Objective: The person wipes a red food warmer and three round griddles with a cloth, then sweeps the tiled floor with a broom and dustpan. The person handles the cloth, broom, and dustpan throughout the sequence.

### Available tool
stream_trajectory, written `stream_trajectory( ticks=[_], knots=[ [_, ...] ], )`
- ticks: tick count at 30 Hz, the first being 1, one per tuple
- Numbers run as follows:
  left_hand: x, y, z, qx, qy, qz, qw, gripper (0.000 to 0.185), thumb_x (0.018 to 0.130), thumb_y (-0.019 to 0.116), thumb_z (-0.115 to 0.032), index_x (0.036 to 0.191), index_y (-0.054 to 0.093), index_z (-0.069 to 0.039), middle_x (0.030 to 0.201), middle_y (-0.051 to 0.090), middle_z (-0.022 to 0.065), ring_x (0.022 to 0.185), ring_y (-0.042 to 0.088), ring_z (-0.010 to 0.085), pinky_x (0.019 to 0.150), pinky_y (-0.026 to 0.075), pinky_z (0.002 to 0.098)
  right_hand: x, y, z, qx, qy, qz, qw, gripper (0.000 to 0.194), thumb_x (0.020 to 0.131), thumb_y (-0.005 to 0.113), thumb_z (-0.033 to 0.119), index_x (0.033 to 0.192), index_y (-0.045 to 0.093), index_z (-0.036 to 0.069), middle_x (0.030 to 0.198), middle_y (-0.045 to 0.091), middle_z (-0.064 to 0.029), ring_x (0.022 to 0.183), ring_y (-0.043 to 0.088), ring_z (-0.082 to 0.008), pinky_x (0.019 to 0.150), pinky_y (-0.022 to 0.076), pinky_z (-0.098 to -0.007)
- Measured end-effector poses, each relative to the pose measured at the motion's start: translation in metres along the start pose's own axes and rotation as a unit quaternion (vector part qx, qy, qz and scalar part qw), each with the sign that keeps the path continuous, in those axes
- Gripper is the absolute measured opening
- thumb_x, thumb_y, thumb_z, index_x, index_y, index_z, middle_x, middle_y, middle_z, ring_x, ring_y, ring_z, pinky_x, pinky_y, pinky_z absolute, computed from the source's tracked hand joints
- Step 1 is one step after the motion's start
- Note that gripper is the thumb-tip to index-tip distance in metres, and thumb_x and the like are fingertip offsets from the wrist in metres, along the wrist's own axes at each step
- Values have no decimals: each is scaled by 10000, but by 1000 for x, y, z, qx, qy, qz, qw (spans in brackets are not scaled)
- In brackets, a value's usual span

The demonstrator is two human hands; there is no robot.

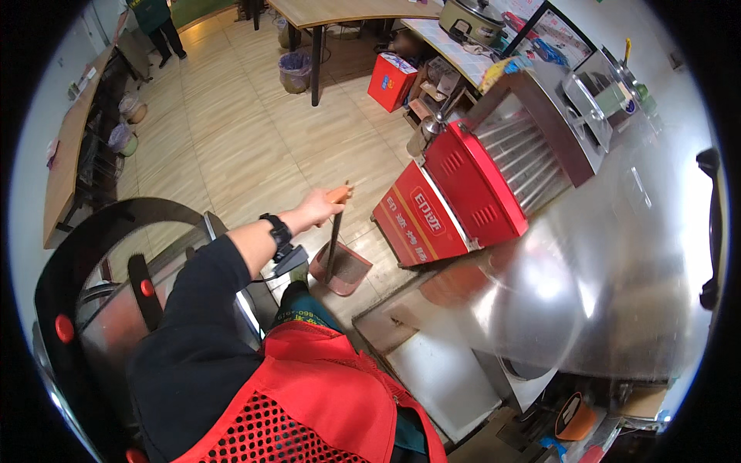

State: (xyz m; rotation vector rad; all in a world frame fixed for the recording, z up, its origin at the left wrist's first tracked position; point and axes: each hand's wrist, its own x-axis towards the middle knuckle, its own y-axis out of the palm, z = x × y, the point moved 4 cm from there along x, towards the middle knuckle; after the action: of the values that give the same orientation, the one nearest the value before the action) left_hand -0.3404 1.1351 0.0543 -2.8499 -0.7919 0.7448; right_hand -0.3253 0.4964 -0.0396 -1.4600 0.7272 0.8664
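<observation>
My left hand [317,208], with a black strap and device on the wrist, reaches forward over the tiled floor. It is closed around the upper end of a long-handled dustpan; the orange grip [339,194] shows above my fingers. The dark handle runs down to the reddish dustpan pan [343,269], which is low at floor level near my foot. Some dark debris seems to lie inside the pan, though it is too small to name. My right hand is out of view.
A red sausage-grill cart [425,217] stands ahead right, beside a shiny metal surface [538,301]. To my left is a black-rimmed clear guard [145,217]. A wooden table [347,13], a lined waste bin [295,70] and a red box [392,82] are farther off. Another person [151,23] stands far left.
</observation>
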Motion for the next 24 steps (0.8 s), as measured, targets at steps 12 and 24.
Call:
stream_trajectory(
  ticks=[12, 24],
  knots=[
    [54, -215, 12, -141, -105, -40, 984, 164, 871, 646, -177, 887, 571, -32, 552, 493, -5, 386, 450, 85, 347, 342, 237, 56, -107, 266, -49, 6, 17, 999, 449, 820, 589, 270, 1197, 551, 29, 1017, 650, -229, 930, 634, -352, 763, 499, -455],
    [91, -337, 42, -262, -158, -146, 941, 91, 841, 561, -42, 908, 501, -56, 520, 406, -17, 371, 386, 99, 348, 294, 263, 160, -215, 498, -42, -62, 28, 997, 511, 796, 644, 281, 1227, 544, 24, 1000, 657, -231, 908, 646, -344, 743, 509, -448]
  ],
)
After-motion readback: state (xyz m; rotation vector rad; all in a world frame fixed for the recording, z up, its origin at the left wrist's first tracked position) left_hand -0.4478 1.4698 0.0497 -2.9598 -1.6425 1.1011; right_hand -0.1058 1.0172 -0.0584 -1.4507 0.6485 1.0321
